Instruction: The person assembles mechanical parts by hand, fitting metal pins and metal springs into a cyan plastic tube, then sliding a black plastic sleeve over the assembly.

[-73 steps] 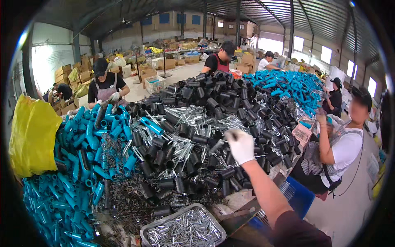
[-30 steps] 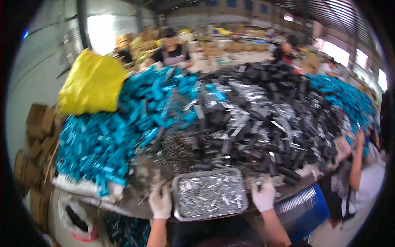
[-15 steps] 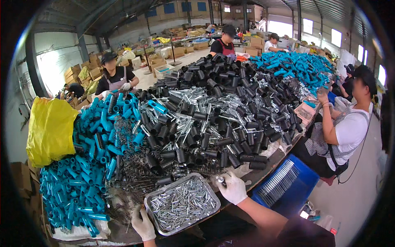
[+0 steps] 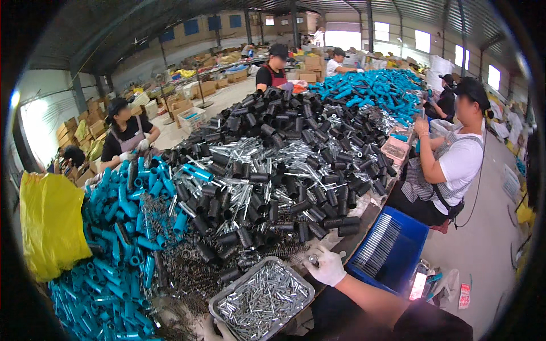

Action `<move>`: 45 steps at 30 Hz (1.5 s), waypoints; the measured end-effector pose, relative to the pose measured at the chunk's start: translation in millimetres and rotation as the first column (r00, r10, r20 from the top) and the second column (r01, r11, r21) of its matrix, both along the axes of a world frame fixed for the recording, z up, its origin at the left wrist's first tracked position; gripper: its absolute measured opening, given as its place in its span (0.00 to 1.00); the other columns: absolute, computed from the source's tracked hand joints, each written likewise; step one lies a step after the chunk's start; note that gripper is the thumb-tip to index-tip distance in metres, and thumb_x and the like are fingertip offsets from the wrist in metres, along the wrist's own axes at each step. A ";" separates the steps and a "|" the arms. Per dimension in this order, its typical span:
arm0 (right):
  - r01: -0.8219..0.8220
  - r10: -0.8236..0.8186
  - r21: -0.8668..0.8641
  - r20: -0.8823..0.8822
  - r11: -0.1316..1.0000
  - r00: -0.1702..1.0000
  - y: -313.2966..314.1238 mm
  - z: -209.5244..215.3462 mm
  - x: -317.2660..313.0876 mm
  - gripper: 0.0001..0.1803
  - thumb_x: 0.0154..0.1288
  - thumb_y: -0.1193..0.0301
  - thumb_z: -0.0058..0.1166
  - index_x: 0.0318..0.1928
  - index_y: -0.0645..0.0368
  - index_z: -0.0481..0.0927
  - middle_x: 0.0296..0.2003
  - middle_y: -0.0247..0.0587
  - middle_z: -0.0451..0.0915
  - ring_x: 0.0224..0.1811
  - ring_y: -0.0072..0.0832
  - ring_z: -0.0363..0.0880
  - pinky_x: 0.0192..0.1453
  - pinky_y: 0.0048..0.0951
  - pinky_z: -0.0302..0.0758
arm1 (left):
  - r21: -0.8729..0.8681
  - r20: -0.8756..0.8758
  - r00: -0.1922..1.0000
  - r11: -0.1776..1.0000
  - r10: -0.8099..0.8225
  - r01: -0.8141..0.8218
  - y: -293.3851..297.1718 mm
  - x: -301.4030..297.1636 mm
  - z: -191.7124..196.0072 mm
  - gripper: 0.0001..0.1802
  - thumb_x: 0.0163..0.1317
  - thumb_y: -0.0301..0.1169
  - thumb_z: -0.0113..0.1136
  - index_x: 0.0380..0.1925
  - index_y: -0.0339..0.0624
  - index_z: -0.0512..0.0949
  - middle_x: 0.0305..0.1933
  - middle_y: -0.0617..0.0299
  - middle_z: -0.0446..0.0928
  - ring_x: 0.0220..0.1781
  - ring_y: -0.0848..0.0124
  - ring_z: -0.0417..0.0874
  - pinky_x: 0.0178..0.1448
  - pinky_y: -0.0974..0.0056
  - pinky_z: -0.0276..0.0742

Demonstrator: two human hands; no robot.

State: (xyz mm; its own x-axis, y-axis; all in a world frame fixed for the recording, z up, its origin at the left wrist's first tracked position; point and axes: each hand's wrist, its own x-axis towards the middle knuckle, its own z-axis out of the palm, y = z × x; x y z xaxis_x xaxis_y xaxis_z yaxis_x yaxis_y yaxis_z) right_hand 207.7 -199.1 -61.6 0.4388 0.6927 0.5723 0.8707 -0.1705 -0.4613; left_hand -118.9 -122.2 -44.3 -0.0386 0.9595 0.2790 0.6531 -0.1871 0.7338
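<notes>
My right hand (image 4: pixel 329 268), in a white glove, pinches a small shiny metal cylinder (image 4: pixel 313 258) just beyond the right corner of a metal tray (image 4: pixel 310 295). Loose small metal pins (image 4: pixel 264 298) fill the tray. Next to the tray's near left corner is my left hand (image 4: pixel 216 331), also gloved; the lower edge of the picture cuts it off, and its fingers are only partly visible and blurred. Thin dark coil springs (image 4: pixel 187 267) lie in a tangle left of the tray. Beyond it rises a heap of black tubes (image 4: pixel 273 210) mixed with bright metal rods (image 4: pixel 236 190).
A blue bin (image 4: pixel 409 238) with a row of metal rods stands to my right. Teal handle-shaped parts (image 4: pixel 105 290) pile up at left beside a yellow sack (image 4: pixel 51 224). A co-worker (image 4: pixel 455 170) works at the right edge; others stand across the table near more teal parts (image 4: pixel 369 91).
The view has swung to the right, so the scene sits further left. My right hand has turned, still pinching the small metal cylinder. My left hand has dropped lower, partly out of the picture.
</notes>
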 end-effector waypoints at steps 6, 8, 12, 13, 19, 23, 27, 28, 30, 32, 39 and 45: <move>0.030 -0.030 -0.021 -0.017 0.999 0.999 0.8 1.0 -5.0 0.09 0.59 0.60 0.60 0.39 0.46 0.84 0.37 0.33 0.82 0.31 0.36 0.83 0.33 0.34 0.80 | 0.029 -0.097 0.988 0.992 -0.119 0.123 -3.9 -7.5 16.4 0.19 0.69 0.35 0.53 0.51 0.31 0.78 0.54 0.44 0.78 0.56 0.52 0.78 0.60 0.57 0.72; -0.022 0.023 0.071 -0.016 0.997 1.000 1.4 6.0 -6.9 0.09 0.58 0.61 0.61 0.38 0.47 0.84 0.37 0.32 0.82 0.31 0.35 0.82 0.33 0.33 0.80 | 0.116 -0.132 0.985 0.985 -0.114 0.129 -5.4 -8.3 16.7 0.18 0.69 0.35 0.53 0.50 0.32 0.78 0.52 0.43 0.79 0.55 0.51 0.79 0.60 0.57 0.72; -0.158 0.185 0.168 -0.157 0.973 0.970 -4.1 16.6 -6.6 0.12 0.56 0.69 0.65 0.41 0.52 0.82 0.35 0.37 0.81 0.33 0.35 0.82 0.37 0.30 0.79 | 0.032 -0.075 0.996 0.998 -0.056 0.058 -6.1 -4.9 21.7 0.19 0.69 0.37 0.53 0.49 0.33 0.79 0.52 0.45 0.79 0.55 0.51 0.79 0.59 0.56 0.72; -0.182 0.218 0.212 -0.163 0.960 0.962 -6.5 12.6 -4.6 0.15 0.54 0.72 0.67 0.44 0.53 0.81 0.35 0.39 0.81 0.33 0.35 0.82 0.37 0.29 0.78 | 0.021 -0.072 0.996 0.998 -0.056 0.058 -4.8 -4.1 20.7 0.19 0.69 0.38 0.52 0.50 0.33 0.79 0.52 0.45 0.79 0.55 0.51 0.79 0.59 0.56 0.72; -0.223 0.317 0.331 -0.262 0.917 0.912 -8.5 24.1 32.1 0.10 0.53 0.72 0.67 0.38 0.58 0.84 0.32 0.43 0.84 0.32 0.33 0.82 0.38 0.29 0.77 | 0.081 0.055 0.998 0.996 -0.035 0.031 -1.4 -7.0 7.8 0.18 0.70 0.37 0.52 0.51 0.34 0.78 0.53 0.48 0.79 0.56 0.54 0.79 0.61 0.56 0.71; 0.279 0.402 0.591 -0.757 0.757 0.515 -10.9 62.5 112.4 0.16 0.68 0.69 0.51 0.22 0.61 0.73 0.22 0.42 0.78 0.25 0.28 0.77 0.30 0.27 0.73 | 0.006 0.067 0.997 0.999 0.044 -0.044 5.4 2.3 8.0 0.17 0.69 0.34 0.53 0.50 0.33 0.78 0.52 0.48 0.80 0.54 0.55 0.79 0.59 0.57 0.72; 0.457 0.203 0.292 -0.951 0.840 0.234 -13.3 75.9 233.5 0.25 0.71 0.54 0.44 0.34 0.65 0.78 0.29 0.45 0.81 0.25 0.30 0.79 0.30 0.30 0.76 | -0.008 0.072 0.996 0.999 0.053 -0.053 5.7 11.3 10.3 0.17 0.68 0.33 0.53 0.50 0.33 0.78 0.51 0.49 0.80 0.53 0.57 0.80 0.58 0.58 0.72; 0.507 0.222 0.289 -0.956 0.812 0.189 -10.7 77.8 251.3 0.23 0.70 0.55 0.47 0.41 0.67 0.77 0.38 0.48 0.81 0.32 0.31 0.80 0.34 0.29 0.77 | -0.022 0.064 0.996 0.998 0.060 -0.059 7.9 13.7 9.4 0.17 0.68 0.33 0.53 0.50 0.33 0.78 0.51 0.49 0.81 0.52 0.57 0.80 0.57 0.58 0.72; 0.472 0.244 0.311 -0.949 0.825 0.200 -7.1 48.3 290.2 0.23 0.69 0.56 0.48 0.46 0.68 0.76 0.43 0.50 0.80 0.36 0.33 0.80 0.38 0.29 0.77 | -0.027 0.045 0.996 0.996 0.081 -0.080 7.5 13.0 6.8 0.17 0.69 0.34 0.52 0.51 0.33 0.78 0.51 0.50 0.81 0.52 0.57 0.80 0.57 0.58 0.72; 0.456 0.309 0.353 -0.936 0.817 0.172 -0.8 29.2 317.1 0.22 0.69 0.57 0.49 0.46 0.68 0.77 0.41 0.47 0.80 0.36 0.32 0.79 0.40 0.28 0.76 | -0.018 0.020 0.998 0.998 0.065 -0.065 7.6 9.7 2.7 0.17 0.69 0.33 0.52 0.51 0.32 0.78 0.51 0.50 0.81 0.52 0.59 0.80 0.57 0.59 0.73; 0.578 0.418 0.390 -0.904 0.717 0.090 27.9 7.9 368.4 0.15 0.69 0.64 0.50 0.45 0.65 0.75 0.38 0.42 0.77 0.34 0.29 0.75 0.38 0.25 0.76 | -0.047 0.063 0.996 0.997 0.065 -0.062 6.1 4.4 -3.3 0.17 0.68 0.32 0.53 0.51 0.32 0.78 0.50 0.51 0.81 0.50 0.61 0.80 0.55 0.60 0.73; 0.623 0.404 0.366 -0.911 0.691 0.086 46.9 17.1 363.2 0.07 0.67 0.69 0.50 0.33 0.58 0.76 0.28 0.37 0.75 0.27 0.27 0.74 0.31 0.25 0.72 | -0.029 0.033 0.997 0.997 0.073 -0.072 6.4 9.9 0.2 0.18 0.68 0.34 0.53 0.50 0.32 0.79 0.49 0.49 0.81 0.51 0.59 0.81 0.56 0.59 0.73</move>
